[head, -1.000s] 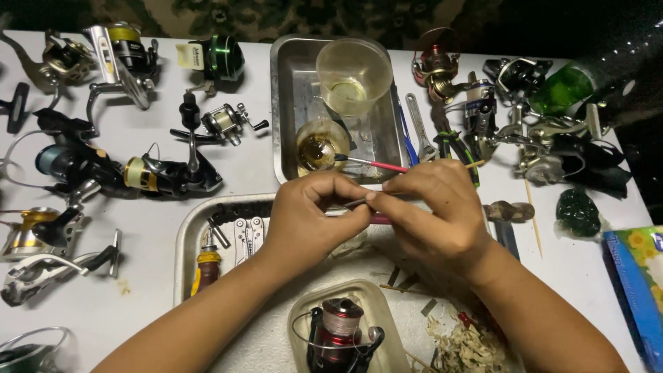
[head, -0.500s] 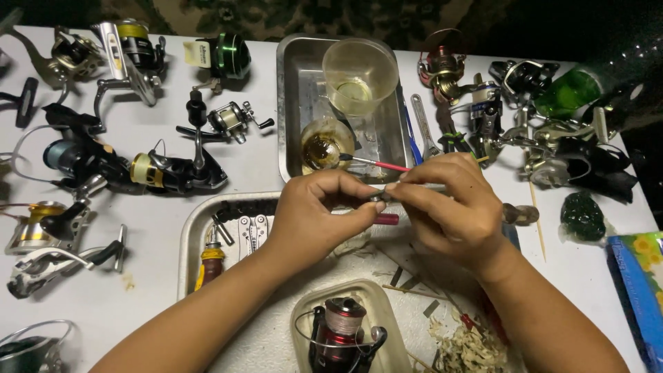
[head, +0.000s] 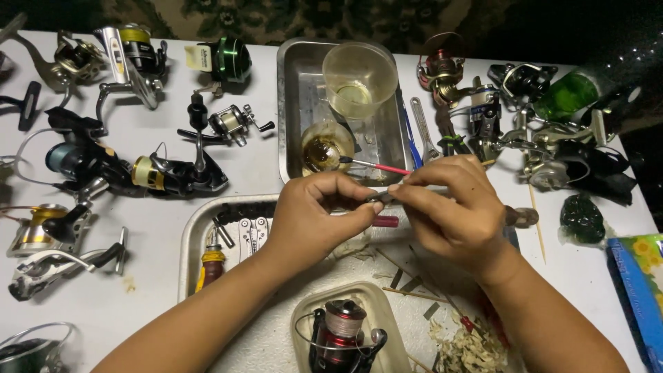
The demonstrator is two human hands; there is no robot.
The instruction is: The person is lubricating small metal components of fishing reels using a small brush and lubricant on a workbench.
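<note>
My left hand (head: 314, 217) and my right hand (head: 452, 207) meet above the table's middle, both pinching a small dark metal part (head: 378, 198) between their fingertips. A thin red-handled brush (head: 376, 166) lies just behind them, its tip at a small cup of brownish liquid (head: 324, 148) inside a metal tray (head: 293, 103). A clear plastic cup (head: 359, 79) stands in the same tray. Below my hands a red and black fishing reel (head: 342, 335) rests in a pale dish.
Many fishing reels (head: 173, 176) lie over the white table on the left and at the back right. A second metal tray (head: 197, 235) holds a multi-tool and a screwdriver. A wrench (head: 423, 128), green bottle (head: 570, 93), wood shavings (head: 469, 349) and blue box (head: 639, 290) lie right.
Both hands have stayed together on the small part with slight finger shifts. The view has drifted a little, nothing else on the table has moved.
</note>
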